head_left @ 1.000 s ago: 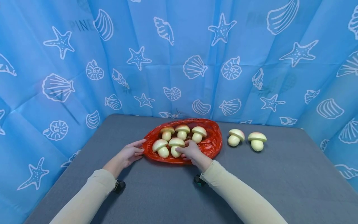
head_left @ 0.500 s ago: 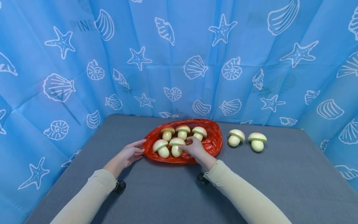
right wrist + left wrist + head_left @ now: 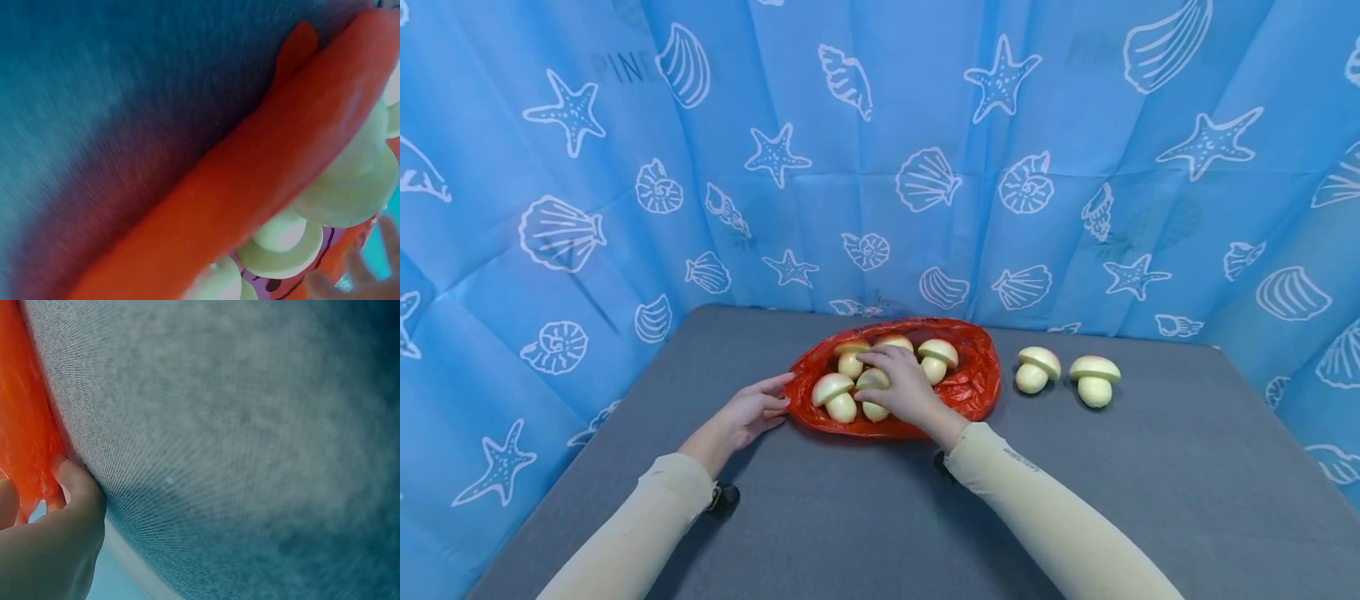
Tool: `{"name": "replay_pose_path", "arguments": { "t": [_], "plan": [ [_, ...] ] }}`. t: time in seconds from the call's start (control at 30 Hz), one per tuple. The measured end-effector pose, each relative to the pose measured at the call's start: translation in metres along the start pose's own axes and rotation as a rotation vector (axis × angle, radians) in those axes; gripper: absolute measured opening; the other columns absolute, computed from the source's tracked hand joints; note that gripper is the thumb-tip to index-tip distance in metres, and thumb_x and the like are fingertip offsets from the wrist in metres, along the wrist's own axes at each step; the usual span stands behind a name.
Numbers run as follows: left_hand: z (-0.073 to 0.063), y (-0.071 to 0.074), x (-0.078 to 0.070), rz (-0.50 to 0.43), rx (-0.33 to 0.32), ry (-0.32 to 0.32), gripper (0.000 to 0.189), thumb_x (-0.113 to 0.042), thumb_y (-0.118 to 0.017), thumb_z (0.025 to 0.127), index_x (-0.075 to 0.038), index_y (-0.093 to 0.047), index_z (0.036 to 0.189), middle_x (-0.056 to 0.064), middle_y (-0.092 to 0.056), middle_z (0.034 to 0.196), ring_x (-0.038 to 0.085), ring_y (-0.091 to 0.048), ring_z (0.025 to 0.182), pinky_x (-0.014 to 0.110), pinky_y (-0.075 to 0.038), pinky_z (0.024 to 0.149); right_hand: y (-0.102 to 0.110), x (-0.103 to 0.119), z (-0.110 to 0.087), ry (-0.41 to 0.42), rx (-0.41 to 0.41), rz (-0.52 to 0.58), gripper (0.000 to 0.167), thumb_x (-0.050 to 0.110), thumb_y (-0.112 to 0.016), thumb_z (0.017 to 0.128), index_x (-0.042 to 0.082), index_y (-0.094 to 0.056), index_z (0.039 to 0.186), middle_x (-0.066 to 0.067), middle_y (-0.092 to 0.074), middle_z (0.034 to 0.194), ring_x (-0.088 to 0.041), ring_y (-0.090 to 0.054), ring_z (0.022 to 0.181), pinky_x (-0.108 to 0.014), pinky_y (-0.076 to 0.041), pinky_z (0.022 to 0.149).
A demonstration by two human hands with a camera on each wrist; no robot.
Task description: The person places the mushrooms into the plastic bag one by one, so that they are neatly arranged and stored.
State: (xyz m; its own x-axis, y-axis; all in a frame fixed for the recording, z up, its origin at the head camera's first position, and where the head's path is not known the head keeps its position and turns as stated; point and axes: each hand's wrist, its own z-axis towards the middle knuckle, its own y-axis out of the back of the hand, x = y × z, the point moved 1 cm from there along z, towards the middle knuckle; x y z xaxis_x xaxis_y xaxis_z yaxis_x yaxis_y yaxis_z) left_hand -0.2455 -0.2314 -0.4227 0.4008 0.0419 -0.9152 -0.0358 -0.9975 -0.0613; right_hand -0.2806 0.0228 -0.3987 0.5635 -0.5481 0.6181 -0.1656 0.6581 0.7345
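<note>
A red plastic bag (image 3: 973,387) lies spread on the table with its mouth facing up. Several pale toy mushrooms sit in it, among them a front-left mushroom (image 3: 833,392) and a right one (image 3: 937,357). My left hand (image 3: 752,414) holds the bag's left rim; the left wrist view has its thumb and fingers on the red film (image 3: 25,425). Over the front middle mushroom (image 3: 874,408) hovers my right hand (image 3: 906,387), fingers spread, partly covering that mushroom and a back one. In the right wrist view its fingers (image 3: 359,269) are blurred at the lower right.
Two more mushrooms, one nearer the bag (image 3: 1036,370) and one farther right (image 3: 1094,381), stand to the right of the bag. The grey cloth-covered table (image 3: 820,517) ends at a blue shell-print curtain (image 3: 895,125).
My right hand first draws back from the front middle mushroom, then reaches forward and left above it with fingers spreading. The left hand stays at the bag's rim.
</note>
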Motion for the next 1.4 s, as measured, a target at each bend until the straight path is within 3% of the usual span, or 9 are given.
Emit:
{"name": "replay_pose_path", "arguments": {
  "t": [0.13,0.27,0.53,0.8,1.13,1.4],
  "plan": [
    [0.001,0.0,0.001,-0.004,0.002,-0.005,0.058,0.006,-0.043,0.097,-0.007,-0.031,0.152,0.02,-0.028,0.155,0.008,-0.062,0.081,0.05,-0.028,0.111,-0.004,0.003,0.006,0.071,0.138,-0.111,0.064,0.025,-0.079,0.082,0.011,-0.054,0.139,-0.01,-0.048,0.145,-0.036,-0.028,0.139,-0.064,-0.022,0.107],
    [0.002,0.001,0.003,0.0,-0.008,-0.007,0.058,0.006,-0.044,0.096,-0.007,-0.033,0.151,0.02,-0.03,0.154,0.009,-0.061,0.082,0.05,-0.029,0.11,-0.006,0.006,0.011,0.083,0.248,-0.165,0.071,0.024,-0.079,0.082,0.016,-0.047,0.145,-0.002,-0.042,0.15,-0.03,-0.016,0.145,-0.068,-0.008,0.109],
    [0.003,0.001,0.003,0.009,-0.01,-0.017,0.057,0.005,-0.044,0.097,-0.007,-0.033,0.151,0.021,-0.032,0.153,0.009,-0.062,0.083,0.051,-0.029,0.11,-0.012,0.009,0.016,0.142,0.329,-0.268,0.073,0.019,-0.079,0.082,0.019,-0.046,0.147,-0.002,-0.041,0.151,-0.03,-0.013,0.146,-0.07,-0.008,0.107],
    [0.001,0.0,0.002,0.009,-0.009,-0.011,0.056,0.005,-0.044,0.097,-0.007,-0.034,0.151,0.021,-0.03,0.153,0.011,-0.062,0.087,0.05,-0.029,0.11,-0.02,0.008,0.017,0.134,0.318,-0.323,0.073,0.02,-0.078,0.083,0.02,-0.044,0.148,-0.002,-0.043,0.15,-0.03,-0.016,0.145,-0.07,-0.008,0.107],
    [-0.001,0.0,0.0,0.005,0.0,-0.007,0.057,0.005,-0.044,0.097,-0.007,-0.032,0.152,0.021,-0.024,0.156,0.01,-0.061,0.088,0.05,-0.029,0.11,-0.027,0.01,0.017,0.14,0.204,-0.39,0.073,0.035,-0.08,0.08,0.014,-0.048,0.143,-0.005,-0.05,0.142,-0.032,-0.027,0.14,-0.073,-0.014,0.104],
    [0.0,0.001,0.001,0.018,-0.005,-0.004,0.057,0.005,-0.044,0.097,-0.008,-0.033,0.152,0.02,-0.026,0.156,0.01,-0.061,0.089,0.049,-0.029,0.11,-0.032,0.014,0.015,0.115,0.137,-0.479,0.073,0.043,-0.08,0.078,0.01,-0.051,0.137,-0.014,-0.047,0.14,-0.038,-0.027,0.139,-0.075,-0.021,0.099]
  ]
}}
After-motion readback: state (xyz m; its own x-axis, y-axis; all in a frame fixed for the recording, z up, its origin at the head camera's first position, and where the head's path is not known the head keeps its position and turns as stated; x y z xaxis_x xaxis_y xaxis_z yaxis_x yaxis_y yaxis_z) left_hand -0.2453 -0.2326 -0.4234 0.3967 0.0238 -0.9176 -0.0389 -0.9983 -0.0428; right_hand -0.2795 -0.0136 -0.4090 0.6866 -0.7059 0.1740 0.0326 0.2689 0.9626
